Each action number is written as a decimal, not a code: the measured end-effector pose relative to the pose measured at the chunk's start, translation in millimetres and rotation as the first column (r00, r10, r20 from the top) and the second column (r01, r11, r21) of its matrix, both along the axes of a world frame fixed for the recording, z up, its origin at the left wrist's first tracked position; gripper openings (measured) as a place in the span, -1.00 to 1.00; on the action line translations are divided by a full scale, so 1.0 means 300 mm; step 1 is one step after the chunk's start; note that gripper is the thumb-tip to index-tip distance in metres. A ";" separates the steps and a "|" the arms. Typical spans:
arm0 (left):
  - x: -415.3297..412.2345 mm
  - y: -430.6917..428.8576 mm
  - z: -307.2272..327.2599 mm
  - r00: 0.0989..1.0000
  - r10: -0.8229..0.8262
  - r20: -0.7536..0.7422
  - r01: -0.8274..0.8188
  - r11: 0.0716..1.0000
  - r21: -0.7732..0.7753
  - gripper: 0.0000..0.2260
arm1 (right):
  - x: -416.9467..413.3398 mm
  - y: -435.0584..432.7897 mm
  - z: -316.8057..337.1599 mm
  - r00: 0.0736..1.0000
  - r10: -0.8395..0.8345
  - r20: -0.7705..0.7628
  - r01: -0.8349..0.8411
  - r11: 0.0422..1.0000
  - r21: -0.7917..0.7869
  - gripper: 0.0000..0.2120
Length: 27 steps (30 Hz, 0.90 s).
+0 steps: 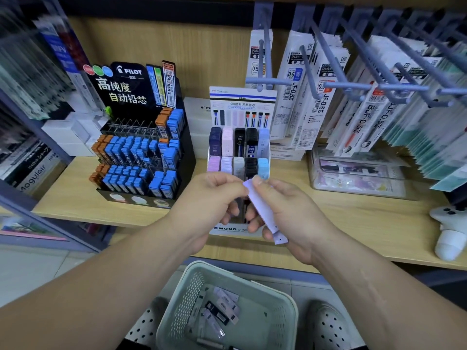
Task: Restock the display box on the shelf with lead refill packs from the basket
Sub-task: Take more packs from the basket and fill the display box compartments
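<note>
At the centre of the frame, before a stationery shelf (pixel 353 213), a person's left hand (pixel 214 198) pinches the upper end of a lilac lead refill pack (pixel 262 210) while the right hand (pixel 290 215) curls round its length, thumb on top and fingers beneath. The pack is tilted, its lower end pointing toward the bottom of the picture, just in front of the Tombow MONO display box (pixel 242 104). It looks like a slim, rigid plastic case, likely very light and smooth enough to slip. A pinch on the narrow sides near one end should leave the other end free to drop into a slot, and the leads inside would probably break if it fell. At left on the pale wooden shelf stands a black Pilot lead display (pixel 141 147), packed with blue and orange cases. The MONO box beside it has two visible rows of pastel and black packs, and its front row is hidden behind the hands. Below, at bottom centre, a grey-green basket (pixel 285 299) holds several more refill packs (pixel 222 309). At upper right, Zebra pen refills (pixel 303 102) hang crowded on pegs above a clear plastic case (pixel 353 178).
</note>
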State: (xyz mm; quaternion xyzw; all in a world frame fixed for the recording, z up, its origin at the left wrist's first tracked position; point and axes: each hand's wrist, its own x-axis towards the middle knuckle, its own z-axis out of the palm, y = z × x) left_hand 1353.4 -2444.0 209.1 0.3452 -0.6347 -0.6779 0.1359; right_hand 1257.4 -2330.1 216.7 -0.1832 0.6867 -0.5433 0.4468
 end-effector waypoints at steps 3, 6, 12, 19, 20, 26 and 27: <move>-0.021 -0.005 0.017 0.983 0.121 -0.135 -0.105 0.987 0.119 -0.95 | -0.022 -0.007 0.000 0.995 -0.091 0.046 0.091 0.996 0.005 -0.67; -0.041 -0.036 0.057 0.953 0.197 -0.231 -0.156 0.970 0.185 -0.93 | -0.045 -0.018 0.012 0.968 -0.190 0.166 0.198 0.980 -0.035 -0.80; -0.021 -0.160 0.090 0.949 0.224 -0.222 -0.241 0.969 -0.054 -0.90 | -0.110 -0.022 0.029 0.941 -0.329 0.083 0.336 0.938 -0.088 -0.89; 0.024 -0.201 0.065 0.984 0.147 -0.103 -0.171 0.941 -0.291 -0.95 | -0.181 -0.015 -0.019 0.941 -0.327 -0.088 0.314 0.940 -0.135 -0.87; 0.026 -0.199 0.059 0.987 0.138 -0.088 -0.158 0.942 -0.296 -0.95 | -0.182 -0.018 -0.023 0.933 -0.313 -0.177 0.292 0.947 -0.138 -0.91; 0.052 -0.198 0.040 0.991 0.122 -0.055 -0.133 0.932 -0.336 -0.95 | -0.138 -0.041 -0.023 0.876 -0.213 -0.433 0.099 0.958 -0.270 -0.86; 0.059 -0.198 0.037 0.992 0.116 -0.048 -0.125 0.933 -0.338 -0.95 | -0.125 -0.046 -0.027 0.864 -0.188 -0.466 0.067 0.962 -0.264 -0.85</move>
